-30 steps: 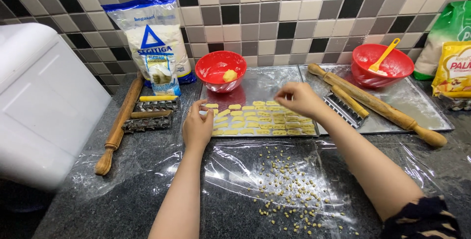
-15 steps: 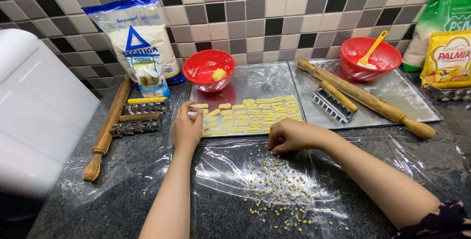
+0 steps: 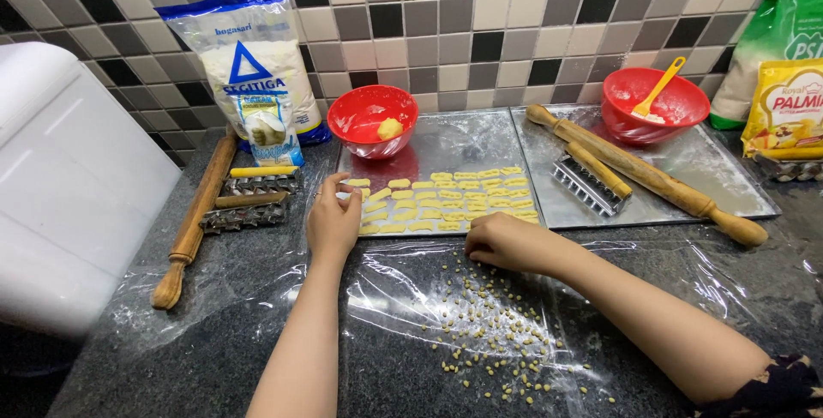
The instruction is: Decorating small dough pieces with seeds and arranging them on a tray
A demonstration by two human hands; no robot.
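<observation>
At the near tray edge, left hand open steadying it, right hand curled over dough bits: pinch lightly, keep rows straight.

I'm looking down at a home kitchen worktop set up for baking. A dark stone counter meets a wall of grey, black and white tiles. Against that wall stand a flour bag and two red mixing bowls; just in front of them lie metal baking trays and wooden rolling pins.
</observation>
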